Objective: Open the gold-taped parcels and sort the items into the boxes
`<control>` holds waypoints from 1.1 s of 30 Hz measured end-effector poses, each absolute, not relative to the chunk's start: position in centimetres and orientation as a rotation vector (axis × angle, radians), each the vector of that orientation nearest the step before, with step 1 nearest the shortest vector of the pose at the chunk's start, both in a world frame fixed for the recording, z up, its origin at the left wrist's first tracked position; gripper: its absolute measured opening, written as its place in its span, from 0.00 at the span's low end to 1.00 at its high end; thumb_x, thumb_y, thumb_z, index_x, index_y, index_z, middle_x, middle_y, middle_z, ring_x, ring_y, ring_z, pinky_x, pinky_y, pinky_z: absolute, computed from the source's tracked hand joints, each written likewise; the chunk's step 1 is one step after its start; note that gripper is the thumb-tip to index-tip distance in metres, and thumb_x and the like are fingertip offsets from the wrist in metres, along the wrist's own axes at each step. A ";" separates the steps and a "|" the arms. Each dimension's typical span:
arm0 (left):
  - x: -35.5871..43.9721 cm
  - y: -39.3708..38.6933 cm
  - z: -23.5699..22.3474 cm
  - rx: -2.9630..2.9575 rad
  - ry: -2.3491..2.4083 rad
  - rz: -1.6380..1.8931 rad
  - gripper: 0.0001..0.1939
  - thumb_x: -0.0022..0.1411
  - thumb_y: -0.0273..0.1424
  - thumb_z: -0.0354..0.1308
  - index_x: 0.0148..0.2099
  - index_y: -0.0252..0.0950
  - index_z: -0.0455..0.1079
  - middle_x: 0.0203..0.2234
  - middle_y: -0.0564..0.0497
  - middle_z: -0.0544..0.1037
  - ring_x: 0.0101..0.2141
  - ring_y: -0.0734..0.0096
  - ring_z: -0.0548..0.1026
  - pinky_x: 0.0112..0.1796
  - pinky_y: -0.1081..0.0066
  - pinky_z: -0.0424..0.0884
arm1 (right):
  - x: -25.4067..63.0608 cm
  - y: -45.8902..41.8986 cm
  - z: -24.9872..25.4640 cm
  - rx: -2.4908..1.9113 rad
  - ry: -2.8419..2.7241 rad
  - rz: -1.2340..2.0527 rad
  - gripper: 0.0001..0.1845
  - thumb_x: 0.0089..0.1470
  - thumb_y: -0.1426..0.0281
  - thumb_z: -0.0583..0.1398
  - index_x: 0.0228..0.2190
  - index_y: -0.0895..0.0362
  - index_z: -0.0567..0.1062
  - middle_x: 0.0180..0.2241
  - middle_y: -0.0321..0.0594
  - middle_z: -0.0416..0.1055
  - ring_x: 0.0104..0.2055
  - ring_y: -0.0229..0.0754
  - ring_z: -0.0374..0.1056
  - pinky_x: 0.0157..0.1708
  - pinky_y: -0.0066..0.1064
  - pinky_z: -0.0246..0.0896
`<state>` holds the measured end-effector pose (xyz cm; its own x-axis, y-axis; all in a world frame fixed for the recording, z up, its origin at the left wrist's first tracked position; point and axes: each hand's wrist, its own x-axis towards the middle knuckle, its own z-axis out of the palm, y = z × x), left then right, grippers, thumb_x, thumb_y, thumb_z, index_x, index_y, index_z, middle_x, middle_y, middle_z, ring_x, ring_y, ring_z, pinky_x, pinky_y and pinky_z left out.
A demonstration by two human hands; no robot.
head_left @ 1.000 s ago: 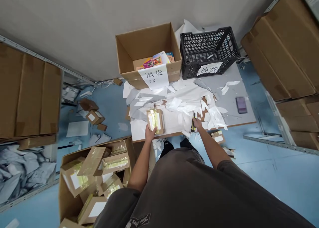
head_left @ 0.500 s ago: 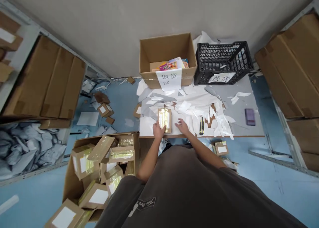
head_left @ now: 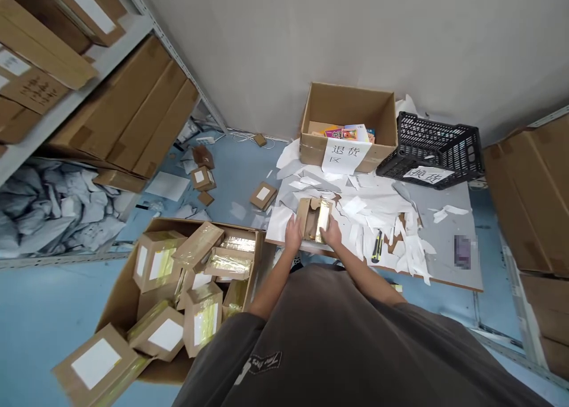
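The left hand (head_left: 293,234) and the right hand (head_left: 332,233) are grasping opposite sides of a small opened carton (head_left: 324,220) at the front of the worktop (head_left: 444,241); its contents are not showing clearly. Behind it, a large open box (head_left: 313,149) is holding colourful booklets (head_left: 351,133), and a black crate (head_left: 433,128) is standing alongside. Left of the worktop, a big carton (head_left: 119,303) is containing taped parcels (head_left: 202,318).

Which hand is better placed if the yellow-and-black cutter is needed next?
Right, most likely. The right hand is on the right side of the small carton, nearer the cutter. The left hand, on the opposite side, would probably have to reach across.
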<state>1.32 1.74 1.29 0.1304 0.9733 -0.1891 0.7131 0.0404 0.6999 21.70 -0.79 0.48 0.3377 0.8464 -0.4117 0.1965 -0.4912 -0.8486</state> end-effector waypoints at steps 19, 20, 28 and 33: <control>3.0 2.0 0.8 1.998 1.411 0.307 0.06 0.67 0.29 0.64 0.46 0.36 0.79 0.71 0.38 0.61 0.72 0.46 0.57 0.68 0.51 0.61 | 25.4 -5.1 -0.6 -1.719 -0.293 1.632 0.19 0.52 0.53 0.68 0.39 0.51 0.73 0.36 0.35 0.78 0.37 0.41 0.75 0.35 0.30 0.75; 3.7 2.1 1.0 1.994 1.453 0.276 0.08 0.65 0.30 0.66 0.47 0.36 0.79 0.70 0.37 0.61 0.71 0.44 0.57 0.67 0.50 0.62 | 25.1 -5.1 -0.7 -1.719 -0.277 1.622 0.19 0.53 0.52 0.67 0.39 0.51 0.73 0.37 0.35 0.77 0.36 0.40 0.75 0.35 0.30 0.75; 4.6 1.7 1.9 2.026 1.401 0.231 0.30 0.54 0.49 0.76 0.53 0.38 0.78 0.73 0.36 0.56 0.73 0.37 0.51 0.68 0.50 0.57 | 26.1 -5.2 -0.7 -1.775 -0.288 1.570 0.17 0.54 0.53 0.67 0.35 0.52 0.74 0.36 0.35 0.76 0.33 0.38 0.72 0.33 0.28 0.74; 3.4 0.9 2.0 2.076 1.339 0.232 0.40 0.49 0.49 0.78 0.60 0.39 0.74 0.76 0.36 0.49 0.75 0.36 0.43 0.69 0.46 0.54 | 25.1 -5.4 -1.2 -1.838 -0.261 1.532 0.17 0.57 0.52 0.65 0.36 0.52 0.72 0.33 0.34 0.74 0.29 0.37 0.69 0.31 0.29 0.74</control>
